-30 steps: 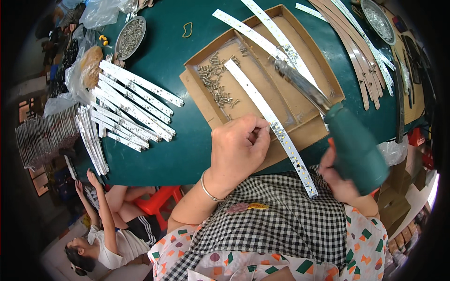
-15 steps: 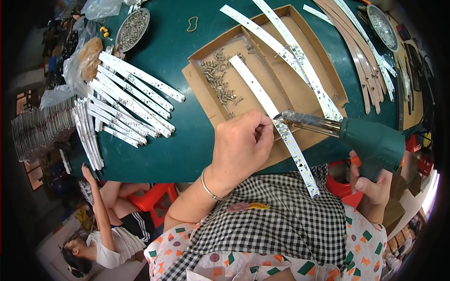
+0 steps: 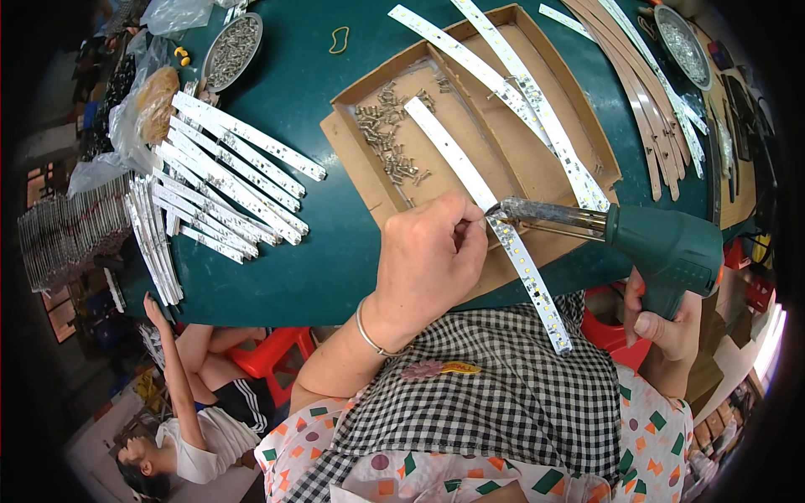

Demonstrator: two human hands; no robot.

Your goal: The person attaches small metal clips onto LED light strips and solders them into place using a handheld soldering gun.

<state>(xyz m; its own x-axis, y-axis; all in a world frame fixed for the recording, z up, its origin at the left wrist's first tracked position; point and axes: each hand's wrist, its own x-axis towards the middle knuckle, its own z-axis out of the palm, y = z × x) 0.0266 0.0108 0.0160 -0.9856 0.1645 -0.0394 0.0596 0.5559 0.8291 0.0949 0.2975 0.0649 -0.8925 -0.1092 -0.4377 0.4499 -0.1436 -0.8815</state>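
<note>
My right hand (image 3: 671, 331) grips the handle of a green soldering gun (image 3: 667, 251). Its dark tip reaches left to the white LED strip (image 3: 541, 293), right beside the fingertips of my left hand (image 3: 432, 251). Those left fingers are pinched together at the strip; whatever is between them is too small to make out. The strip slants from over the cardboard tray (image 3: 352, 159) down to my checked apron. Small metal screw-like parts (image 3: 390, 138) lie loose in the tray's left compartment. Two more LED strips (image 3: 537, 105) rest across its right side.
Several finished-looking white strips (image 3: 235, 180) lie in a fan at left. Metal bowls of small parts stand at far left (image 3: 210, 80) and far right (image 3: 707, 80). Brown strips (image 3: 650, 126) lie at right. Another person (image 3: 189, 436) sits at lower left near a red stool (image 3: 285, 356).
The view has shifted slightly, so the table items sit a little further left. Both hands, the soldering gun and the strip keep nearly the same arrangement.
</note>
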